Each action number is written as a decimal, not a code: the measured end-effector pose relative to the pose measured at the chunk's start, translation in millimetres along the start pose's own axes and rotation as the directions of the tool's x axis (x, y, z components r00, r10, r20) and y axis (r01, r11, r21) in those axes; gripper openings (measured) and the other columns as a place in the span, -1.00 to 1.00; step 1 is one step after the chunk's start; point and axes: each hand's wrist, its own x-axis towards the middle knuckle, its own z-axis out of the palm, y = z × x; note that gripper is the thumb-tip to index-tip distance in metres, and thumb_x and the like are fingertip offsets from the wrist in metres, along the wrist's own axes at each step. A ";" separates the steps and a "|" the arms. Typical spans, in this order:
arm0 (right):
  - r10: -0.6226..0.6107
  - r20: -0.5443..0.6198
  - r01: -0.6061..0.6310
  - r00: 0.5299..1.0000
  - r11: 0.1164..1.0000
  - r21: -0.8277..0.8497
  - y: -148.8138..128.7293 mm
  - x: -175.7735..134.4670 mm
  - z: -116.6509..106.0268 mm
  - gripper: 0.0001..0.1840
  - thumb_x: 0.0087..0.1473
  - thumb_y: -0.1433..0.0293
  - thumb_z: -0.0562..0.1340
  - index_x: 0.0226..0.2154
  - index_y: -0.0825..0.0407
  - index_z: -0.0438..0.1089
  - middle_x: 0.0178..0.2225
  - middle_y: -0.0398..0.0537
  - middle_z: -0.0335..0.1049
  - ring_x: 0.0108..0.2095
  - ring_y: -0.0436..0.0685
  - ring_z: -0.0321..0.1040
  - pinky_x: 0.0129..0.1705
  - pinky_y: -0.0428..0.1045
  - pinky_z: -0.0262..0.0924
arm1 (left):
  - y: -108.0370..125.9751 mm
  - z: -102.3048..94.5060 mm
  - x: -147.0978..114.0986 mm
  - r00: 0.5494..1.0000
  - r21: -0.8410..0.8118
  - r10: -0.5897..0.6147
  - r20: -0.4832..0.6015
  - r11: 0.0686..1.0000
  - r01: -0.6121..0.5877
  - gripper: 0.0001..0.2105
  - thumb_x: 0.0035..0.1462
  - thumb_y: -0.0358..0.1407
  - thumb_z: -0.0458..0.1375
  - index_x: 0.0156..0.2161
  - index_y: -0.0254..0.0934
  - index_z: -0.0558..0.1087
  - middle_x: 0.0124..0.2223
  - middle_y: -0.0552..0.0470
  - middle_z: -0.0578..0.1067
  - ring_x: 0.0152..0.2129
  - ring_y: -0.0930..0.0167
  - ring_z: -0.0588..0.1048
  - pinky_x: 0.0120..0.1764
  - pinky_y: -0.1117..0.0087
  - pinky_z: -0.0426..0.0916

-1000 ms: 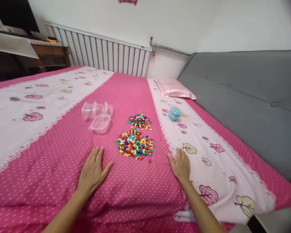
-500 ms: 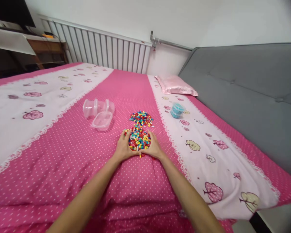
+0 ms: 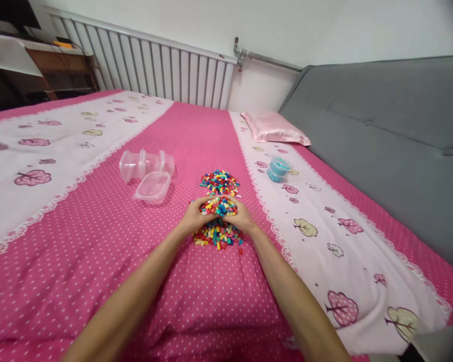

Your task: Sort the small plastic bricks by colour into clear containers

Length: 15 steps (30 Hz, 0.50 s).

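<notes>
My left hand and my right hand are cupped together, fingers curled round a scoop of small coloured plastic pieces. The pieces are short and stubby, in red, yellow, blue, green and white; their exact kind is too small to tell. Under and in front of my hands lies a loose pile of the same pieces. Just beyond my fingertips a second pile sits on the pink dotted bedspread. Some fingers are hidden behind the scooped pieces.
To the left, several clear plastic tubs lie on their sides, with another clear tub close in front. On the right stands a small stack of round clear containers with blue contents. A pink pillow rests near the grey headboard.
My hands have closed in from around the near pile and lifted a scoop of pieces, moving slightly away from me. The rest of that pile now shows beneath them. The view has shifted slightly.
</notes>
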 end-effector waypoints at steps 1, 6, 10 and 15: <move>0.016 0.015 -0.016 1.000 1.000 0.004 -5.3 4.6 -5.0 -0.38 -0.28 0.43 0.26 -0.05 0.04 0.23 -0.14 -0.10 0.36 -0.17 0.10 0.32 -0.08 0.01 0.19 | 6.6 -2.4 4.4 0.999 -0.040 -0.037 0.028 0.998 0.038 -0.41 -0.19 -0.15 0.24 -0.01 -0.38 0.33 -0.11 -0.09 0.46 -0.18 0.29 0.42 -0.09 0.25 0.27; 0.020 0.180 -0.012 0.983 0.999 -0.041 -34.9 24.6 -33.7 -0.41 -0.26 0.44 0.27 -0.07 0.06 0.26 -0.15 -0.09 0.37 -0.16 0.11 0.32 -0.08 0.02 0.19 | 38.1 -15.5 25.5 0.988 0.003 -0.091 0.123 0.996 0.092 -0.42 -0.22 -0.12 0.25 -0.05 -0.37 0.37 -0.16 -0.05 0.47 -0.21 0.28 0.42 -0.15 0.28 0.29; 0.005 0.263 0.026 0.965 0.993 -0.115 -51.2 31.5 -50.3 -0.42 -0.21 0.45 0.27 -0.04 0.06 0.24 -0.10 -0.06 0.34 -0.10 0.13 0.30 -0.03 0.06 0.16 | 55.2 -26.3 37.2 0.974 0.103 0.003 0.226 0.994 -0.027 -0.49 -0.20 -0.12 0.25 -0.08 -0.30 0.42 -0.14 -0.02 0.46 -0.18 0.30 0.39 -0.10 0.30 0.23; -0.030 0.399 0.128 0.917 0.967 -0.220 -65.9 32.4 -61.6 -0.42 -0.15 0.39 0.29 -0.01 0.02 0.24 -0.01 -0.02 0.29 0.00 0.16 0.22 0.05 0.11 0.10 | 67.5 -41.0 43.7 0.912 0.244 -0.090 0.399 0.970 -0.010 -0.45 -0.17 -0.10 0.22 -0.02 -0.25 0.38 -0.25 0.00 0.49 -0.34 0.35 0.43 -0.27 0.35 0.29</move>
